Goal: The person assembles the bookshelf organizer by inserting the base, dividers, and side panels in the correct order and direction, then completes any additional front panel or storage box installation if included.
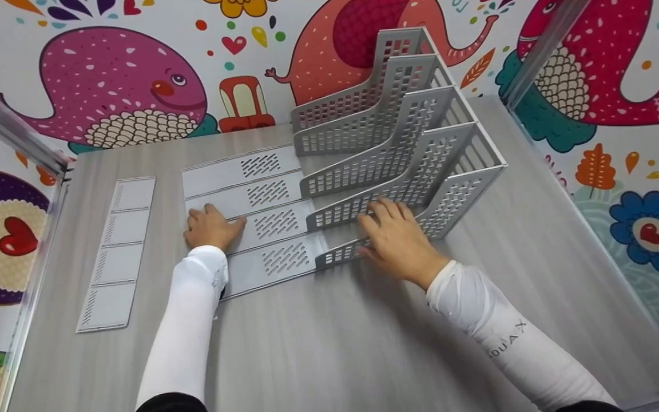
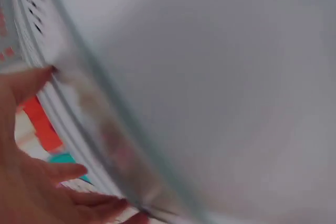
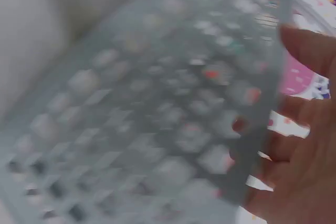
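A grey plastic magazine file rack (image 1: 358, 203) with perforated, stepped dividers stands on the table, its tall side toward the right. A flat grey panel (image 1: 249, 269) with slanted slots in its sections extends from the rack's low side. On that panel lies my left hand (image 1: 210, 228), fingers spread and thumb out to the right; the left wrist view shows its fingertips along the panel's edges. My right hand (image 1: 401, 243) grips the top edge of the rack's nearest perforated wall (image 3: 157, 108). Through the holes in the right wrist view, fingertips show behind that wall.
A separate narrow grey strip (image 1: 116, 254), divided into sections, lies on the table (image 1: 306, 355) to the left. Brightly printed wall panels (image 1: 249, 57) surround the back and sides, with metal frame posts (image 1: 15, 131) at the corners.
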The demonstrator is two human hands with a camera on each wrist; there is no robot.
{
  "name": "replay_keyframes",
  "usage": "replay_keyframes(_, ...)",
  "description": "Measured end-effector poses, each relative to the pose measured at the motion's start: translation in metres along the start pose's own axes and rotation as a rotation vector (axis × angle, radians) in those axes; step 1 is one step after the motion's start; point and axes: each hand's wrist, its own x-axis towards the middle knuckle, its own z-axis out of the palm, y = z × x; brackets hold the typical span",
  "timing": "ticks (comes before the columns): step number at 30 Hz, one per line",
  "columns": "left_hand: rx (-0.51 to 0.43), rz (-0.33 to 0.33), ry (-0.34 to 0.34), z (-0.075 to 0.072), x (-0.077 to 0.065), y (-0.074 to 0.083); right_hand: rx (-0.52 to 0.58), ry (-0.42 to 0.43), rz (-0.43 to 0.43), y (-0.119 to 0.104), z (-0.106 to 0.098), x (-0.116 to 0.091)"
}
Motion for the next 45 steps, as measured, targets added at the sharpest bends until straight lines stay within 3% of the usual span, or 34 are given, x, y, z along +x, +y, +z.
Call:
replay_keyframes(4, -0.007, 0.031, -0.018, -0.003, -0.004, -0.003, 0.014, -0.039, -0.029, -0.005, -0.017, 0.008)
replay_keyframes(8, -0.003, 0.056, -0.011, -0.002, -0.006, -0.004, 0.067, -0.027, -0.147, -0.012, 0.0, 0.007)
replay_keyframes(11, -0.002, 0.065, 0.006, -0.001, -0.007, -0.006, 0.101, 0.118, -0.194, -0.018, 0.024, 0.003)
replay_keyframes(16, 0.025, 0.086, 0.008, 0.001, -0.011, -0.003, 0.157, 0.45, -0.159, -0.022, 0.052, -0.005)
replay_keyframes(19, 0.034, 0.114, -0.001, 0.003, -0.013, 0.003, 0.169, 0.548, -0.138, -0.025, 0.057, -0.01)
replay_keyframes(21, 0.038, 0.128, 0.012, 0.002, -0.014, 0.007, 0.157, 0.552, -0.107, -0.028, 0.056, -0.012)
replay_keyframes(23, 0.042, 0.133, 0.024, 0.002, -0.015, 0.009, 0.146, 0.491, -0.061, -0.033, 0.05, -0.012)
replay_keyframes(25, 0.041, 0.127, 0.028, 0.0, -0.016, 0.011, 0.163, 0.365, -0.013, -0.039, 0.036, -0.011)
replay_keyframes(29, 0.037, 0.11, 0.009, -0.002, -0.019, 0.014, 0.232, 0.138, 0.035, -0.046, -0.01, 0.004)
replay_keyframes(33, 0.054, 0.1, -0.004, -0.002, -0.019, 0.019, 0.195, 0.096, 0.057, -0.034, -0.062, 0.05)
replay_keyframes(36, 0.074, 0.099, -0.001, 0.0, -0.018, 0.026, 0.12, 0.018, 0.139, -0.01, -0.089, 0.097)
replay_keyframes(40, 0.099, 0.113, 0.027, 0.007, -0.018, 0.037, 0.003, -0.161, 0.223, 0.035, -0.092, 0.149)
replay_keyframes(45, 0.13, 0.126, 0.042, 0.022, -0.026, 0.046, -0.05, -0.304, 0.264, 0.072, -0.051, 0.166)
